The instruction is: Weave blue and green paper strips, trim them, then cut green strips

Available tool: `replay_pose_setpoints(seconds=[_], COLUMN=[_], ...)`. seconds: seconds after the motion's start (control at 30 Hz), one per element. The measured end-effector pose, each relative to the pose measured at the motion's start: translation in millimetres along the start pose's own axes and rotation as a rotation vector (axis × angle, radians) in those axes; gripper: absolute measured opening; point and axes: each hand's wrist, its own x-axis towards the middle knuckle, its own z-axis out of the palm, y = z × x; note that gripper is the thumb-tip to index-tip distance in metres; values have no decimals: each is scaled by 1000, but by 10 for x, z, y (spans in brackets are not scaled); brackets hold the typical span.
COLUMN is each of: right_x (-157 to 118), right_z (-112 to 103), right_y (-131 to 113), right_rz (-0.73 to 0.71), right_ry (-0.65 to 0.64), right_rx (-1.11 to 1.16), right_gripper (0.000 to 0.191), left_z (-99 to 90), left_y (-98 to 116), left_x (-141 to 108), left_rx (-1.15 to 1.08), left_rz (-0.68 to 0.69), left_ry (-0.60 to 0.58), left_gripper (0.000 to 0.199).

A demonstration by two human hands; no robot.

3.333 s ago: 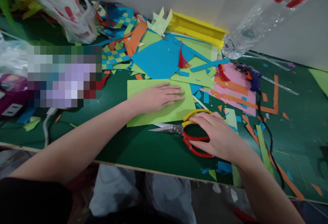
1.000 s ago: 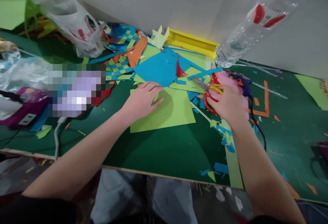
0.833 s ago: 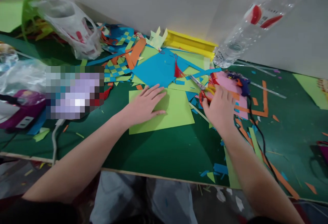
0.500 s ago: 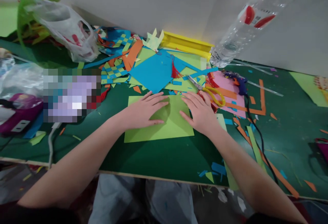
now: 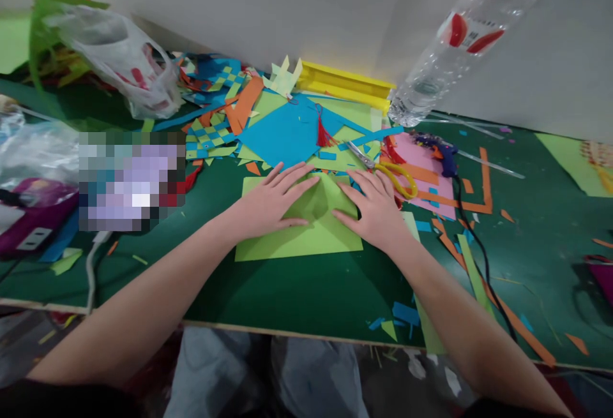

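A light green sheet of paper (image 5: 287, 246) lies on the dark green tabletop in front of me. My left hand (image 5: 268, 204) rests on its left half, fingers spread and palm down. On the right side of the sheet, my right hand (image 5: 378, 210) also lies palm down, fingers apart. Between the two hands the sheet bulges up near its far edge. Scissors (image 5: 400, 179) with yellow handles lie just beyond my right fingertips. Beyond the sheet are a blue square of paper (image 5: 275, 134) and a red tassel (image 5: 324, 134).
A clear plastic bottle (image 5: 421, 89) and a yellow trough-like piece (image 5: 345, 86) stand by the wall. A white plastic bag (image 5: 148, 89) is at back left, a pixelated patch below it. Orange strips (image 5: 486, 179), a black cord (image 5: 479, 239) and paper scraps lie on the right.
The sheet's middle has risen into a bulge between my hands, and its far edge now peaks. Both hands stay on the paper, barely shifted. The whole view has drifted slightly.
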Motion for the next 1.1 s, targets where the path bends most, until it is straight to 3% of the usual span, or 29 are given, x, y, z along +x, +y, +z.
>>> replay_pose_setpoints(seconds=[0.2, 0.3, 0.53, 0.7, 0.87, 1.0, 1.1], right_x=[3, 3, -32, 5, 42, 25, 4], right_z=[26, -6, -45, -10, -91, -121, -75], right_y=[-2, -17, 20, 98, 159, 210, 201], right_rz=[-44, 40, 274, 408, 443, 396, 385], right_ry=[99, 180, 350, 392, 452, 630, 544], right_rx=[113, 229, 517, 754, 774, 689, 684], right_gripper=[45, 43, 57, 56, 50, 40, 36], left_z=[12, -23, -149, -210, -300, -296, -222], left_y=[13, 28, -56, -136, -250, -335, -387], left_x=[6, 20, 6, -11, -27, -34, -29], left_rx=[29, 45, -117, -264, -526, -907, -1024], left_rz=[-24, -68, -305, -494, -620, -828, -854], left_ry=[53, 100, 228, 227, 209, 411, 541], left_gripper=[81, 82, 60, 37, 34, 27, 21])
